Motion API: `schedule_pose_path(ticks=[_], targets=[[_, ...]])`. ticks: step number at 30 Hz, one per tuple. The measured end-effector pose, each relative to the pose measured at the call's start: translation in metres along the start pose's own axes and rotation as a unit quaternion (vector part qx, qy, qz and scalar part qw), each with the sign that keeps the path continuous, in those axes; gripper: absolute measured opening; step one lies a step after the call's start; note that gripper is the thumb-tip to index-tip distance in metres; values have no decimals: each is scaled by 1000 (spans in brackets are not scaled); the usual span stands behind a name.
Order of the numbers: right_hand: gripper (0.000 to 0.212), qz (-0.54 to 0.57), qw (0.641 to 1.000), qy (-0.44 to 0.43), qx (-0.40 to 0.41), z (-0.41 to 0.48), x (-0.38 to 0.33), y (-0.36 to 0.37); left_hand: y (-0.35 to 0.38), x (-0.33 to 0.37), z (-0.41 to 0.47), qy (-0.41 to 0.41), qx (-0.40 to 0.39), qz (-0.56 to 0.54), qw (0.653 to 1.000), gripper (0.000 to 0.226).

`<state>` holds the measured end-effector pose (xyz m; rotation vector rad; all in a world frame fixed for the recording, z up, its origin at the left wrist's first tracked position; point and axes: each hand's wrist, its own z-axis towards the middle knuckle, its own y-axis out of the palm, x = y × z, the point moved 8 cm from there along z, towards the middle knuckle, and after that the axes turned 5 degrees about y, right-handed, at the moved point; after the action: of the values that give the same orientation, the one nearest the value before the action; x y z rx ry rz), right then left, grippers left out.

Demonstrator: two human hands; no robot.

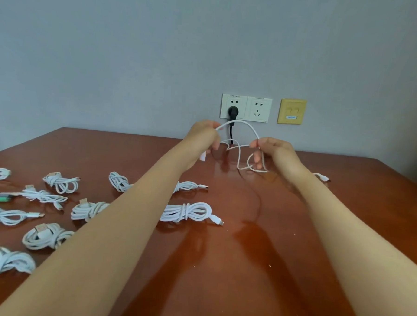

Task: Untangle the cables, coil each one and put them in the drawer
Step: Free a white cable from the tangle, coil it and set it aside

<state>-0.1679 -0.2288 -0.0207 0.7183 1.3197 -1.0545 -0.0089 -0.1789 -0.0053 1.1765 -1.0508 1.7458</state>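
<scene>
Both hands, left (202, 138) and right (273, 151), pinch one white cable (243, 125) in their fingers, arching it between them above the table (246, 244), likely to form a coil.

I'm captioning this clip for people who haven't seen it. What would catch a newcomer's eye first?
First, both hands raised at the table's far edge, the left hand and right hand stretching a loose white cable into an arch between them. Next, the many coiled white cables spread over the left of the reddish-brown table. Behind, a black plug sits in the wall socket.
</scene>
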Motion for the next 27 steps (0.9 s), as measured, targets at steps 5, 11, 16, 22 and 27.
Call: schedule_pose_path(ticks=[5, 11, 16, 22, 27], targets=[[24, -24, 998, -61, -4, -27, 14, 24, 52, -14, -39, -45, -137, -106, 984, 27], [28, -130, 986, -69, 79, -45, 45, 23, 55, -49, -52, -19, 1, -217, 976, 41], [37, -342, 937, -65, 10, -50, 66, 33, 28, -51, -44, -39, 66, -443, 893, 40], [13, -378, 915, -144, -2, -53, 50, 57, 8, -64, -46, -73, 58, -460, 883, 41], [17, -467, 850, -242, -18, -61, 32, 77, 12, -70, -46, -95, 54, -425, 898, 36]])
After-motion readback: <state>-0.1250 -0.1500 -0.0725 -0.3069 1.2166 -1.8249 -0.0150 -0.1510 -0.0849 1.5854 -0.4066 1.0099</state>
